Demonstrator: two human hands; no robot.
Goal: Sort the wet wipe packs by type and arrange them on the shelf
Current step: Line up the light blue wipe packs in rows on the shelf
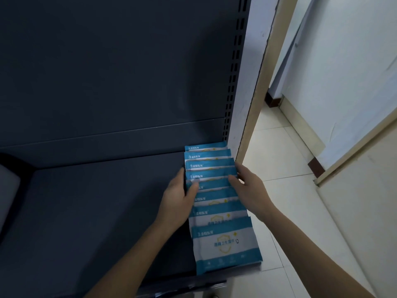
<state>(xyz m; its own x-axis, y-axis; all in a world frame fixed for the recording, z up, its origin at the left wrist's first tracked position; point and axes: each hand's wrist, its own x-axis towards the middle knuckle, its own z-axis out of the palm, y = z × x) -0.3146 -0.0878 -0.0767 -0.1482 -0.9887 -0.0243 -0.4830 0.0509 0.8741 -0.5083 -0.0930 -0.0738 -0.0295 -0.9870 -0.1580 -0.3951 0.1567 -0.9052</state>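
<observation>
A single overlapping row of blue-and-white wet wipe packs (223,239) runs from the front lip to the back wall at the 3 o'clock end of the dark shelf (96,211). All those visible look like one type. The left hand (179,201) lies at the row's 9 o'clock edge, its grip loose: fingers straight against the packs, thumb resting on one. The right hand (249,190) is at the 3 o'clock edge, its grip seemingly pinching mid-row packs, thumb on top and fingers bent round the edge. This type seems nearly placed and is only being squared up; the shelf toward 9 o'clock holds no packs, so any other types remain.
</observation>
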